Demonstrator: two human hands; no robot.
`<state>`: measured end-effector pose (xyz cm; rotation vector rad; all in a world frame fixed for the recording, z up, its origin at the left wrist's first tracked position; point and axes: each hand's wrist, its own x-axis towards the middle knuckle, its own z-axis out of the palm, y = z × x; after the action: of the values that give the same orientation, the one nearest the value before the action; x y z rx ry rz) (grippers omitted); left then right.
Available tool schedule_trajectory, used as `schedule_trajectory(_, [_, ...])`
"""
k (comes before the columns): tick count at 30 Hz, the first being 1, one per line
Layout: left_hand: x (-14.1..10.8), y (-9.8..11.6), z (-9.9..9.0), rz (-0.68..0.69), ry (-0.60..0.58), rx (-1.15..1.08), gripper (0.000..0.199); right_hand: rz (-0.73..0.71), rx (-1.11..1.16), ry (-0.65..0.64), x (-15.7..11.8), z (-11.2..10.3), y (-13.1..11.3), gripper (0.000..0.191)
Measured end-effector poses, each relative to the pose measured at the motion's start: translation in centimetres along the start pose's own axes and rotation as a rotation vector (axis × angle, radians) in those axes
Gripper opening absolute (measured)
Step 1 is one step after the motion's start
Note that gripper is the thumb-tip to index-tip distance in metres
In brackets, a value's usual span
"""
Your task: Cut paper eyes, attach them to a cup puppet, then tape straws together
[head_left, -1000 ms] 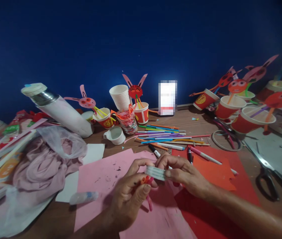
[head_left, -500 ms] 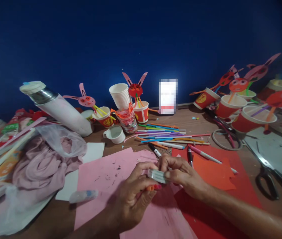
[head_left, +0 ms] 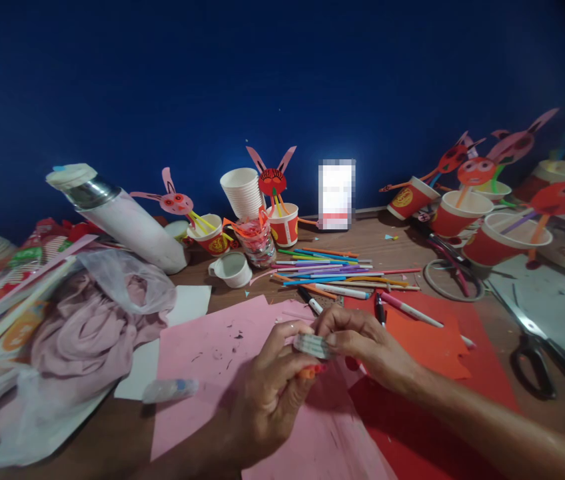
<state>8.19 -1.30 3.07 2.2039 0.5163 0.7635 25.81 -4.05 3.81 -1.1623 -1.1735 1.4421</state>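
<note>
Both of my hands meet above the pink paper sheet (head_left: 212, 360), closed around a small clear, shiny object (head_left: 311, 346) that looks like a roll of clear tape. My left hand (head_left: 275, 387) grips it between thumb and fingers. Low in the same hand, small orange and red pieces (head_left: 308, 372), perhaps straw ends, stick out. My right hand (head_left: 362, 340) has thumb and fingertips pinched at the tape's right end. Its curled fingers hide part of that end. Under the right wrist lies a red sheet (head_left: 392, 413) with an orange paper piece (head_left: 427, 343) on it.
Beyond the hands lie drinking straws (head_left: 332, 270) and markers (head_left: 410, 310). Scissors (head_left: 532, 333) rest at right, near paper cups with paper faces (head_left: 462, 210). A flask (head_left: 127, 223), a small white cup (head_left: 232, 270), a bagged pink cloth (head_left: 87, 327) and a clear tube (head_left: 170, 390) are at left.
The clear tape has tilted slightly and shifted a little left in my fingers. A dark red bit now shows below my right hand. The view has shifted slightly.
</note>
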Motion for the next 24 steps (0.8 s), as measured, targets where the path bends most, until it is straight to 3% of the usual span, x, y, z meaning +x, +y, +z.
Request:
schedule_trajectory(7, [-0.09,0.47,-0.20,0.117,-0.001,0.257,0.023,-0.028,-0.071,0.099,-0.33,-0.15,-1.02,0.016])
schedule_trajectory(12, [-0.15,0.73,-0.16,0.130,0.059,0.269,0.021,-0.009,0.009,-0.036,-0.28,-0.27,-1.04,0.012])
schedule_trajectory(17, [-0.64,0.47,0.50,0.124,0.077,0.310,0.021,-0.010,0.056,-0.076,-0.24,-0.19,-0.94,0.008])
schedule_trajectory(24, [-0.64,0.69,0.17,0.102,-0.005,0.315,0.024,0.062,0.074,-0.128,-0.68,-0.16,-0.59,0.010])
